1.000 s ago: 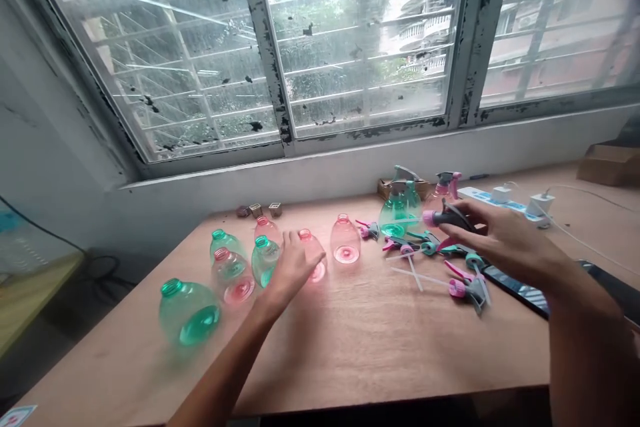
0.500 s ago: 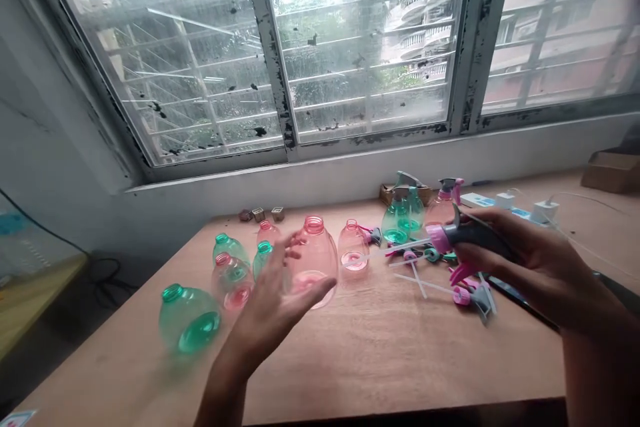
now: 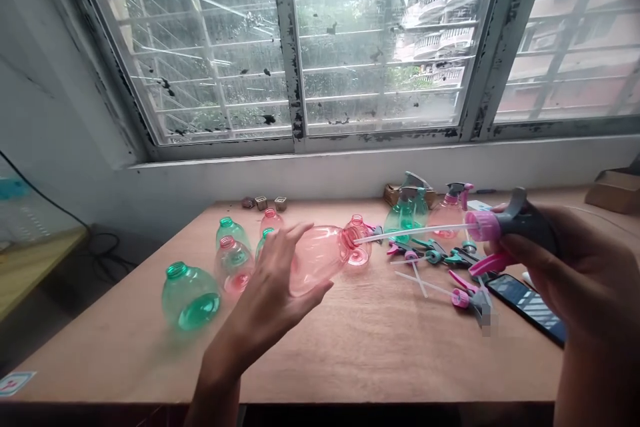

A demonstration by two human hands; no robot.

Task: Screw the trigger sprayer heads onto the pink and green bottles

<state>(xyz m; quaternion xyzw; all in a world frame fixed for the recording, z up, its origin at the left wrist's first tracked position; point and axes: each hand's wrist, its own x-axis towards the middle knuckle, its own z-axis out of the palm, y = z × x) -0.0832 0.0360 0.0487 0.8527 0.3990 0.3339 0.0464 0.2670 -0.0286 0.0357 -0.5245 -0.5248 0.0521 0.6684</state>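
Observation:
My left hand (image 3: 267,287) is closed round a clear pink bottle (image 3: 320,253), tilted on its side with its open neck toward the right. In my right hand (image 3: 583,267) is a spray head (image 3: 525,223) with a grey body, pink collar and pink trigger. Its thin white dip tube (image 3: 413,232) points left, and the tip is at the bottle's mouth. Whether the tip is inside the neck I cannot tell. Behind that neck stands another open pink bottle (image 3: 358,257).
Open green bottles (image 3: 190,297) and pink ones (image 3: 234,260) stand at left. Loose spray heads (image 3: 461,298) lie at right beside a phone (image 3: 525,307). Bottles with spray heads fitted (image 3: 445,217) stand at the back, near a cardboard box (image 3: 614,190).
The pink bottle has gone from upright to tilted, its mouth swung right. My right hand has shifted right and the dip tube's tip now meets the bottle's mouth. The view has shifted slightly.

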